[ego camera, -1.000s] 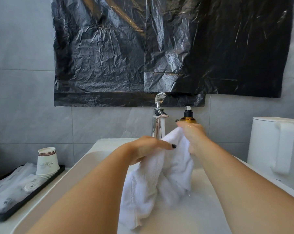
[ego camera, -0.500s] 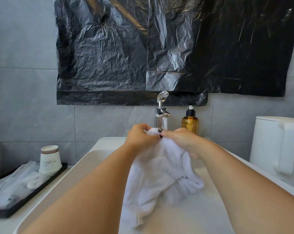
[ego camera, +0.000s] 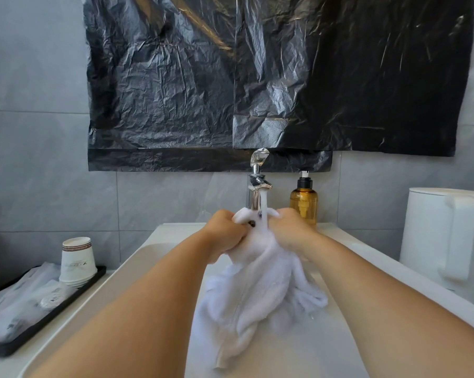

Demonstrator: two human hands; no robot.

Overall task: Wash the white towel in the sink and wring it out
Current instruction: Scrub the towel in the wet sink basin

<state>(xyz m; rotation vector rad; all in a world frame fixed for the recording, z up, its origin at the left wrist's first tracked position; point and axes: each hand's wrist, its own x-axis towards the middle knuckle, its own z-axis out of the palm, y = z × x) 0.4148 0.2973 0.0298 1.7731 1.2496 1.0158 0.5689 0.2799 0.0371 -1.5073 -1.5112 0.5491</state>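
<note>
The white towel (ego camera: pixel 252 293) hangs bunched over the white sink (ego camera: pixel 159 241), its lower end trailing into the basin. My left hand (ego camera: pixel 225 233) and my right hand (ego camera: pixel 290 233) both grip its top, close together, just below the chrome tap (ego camera: pixel 257 184). A stream of water runs from the spout onto the towel between my hands.
An amber soap pump bottle (ego camera: pixel 304 200) stands right of the tap. A white kettle (ego camera: pixel 445 241) sits at the sink's right. On the left, a black tray (ego camera: pixel 50 317) holds stacked paper cups (ego camera: pixel 77 260) and wrapped packets. Black plastic sheeting (ego camera: pixel 257 77) covers the wall above.
My hands came together at the top of the towel and lifted it under the tap. Water now falls onto the towel between them.
</note>
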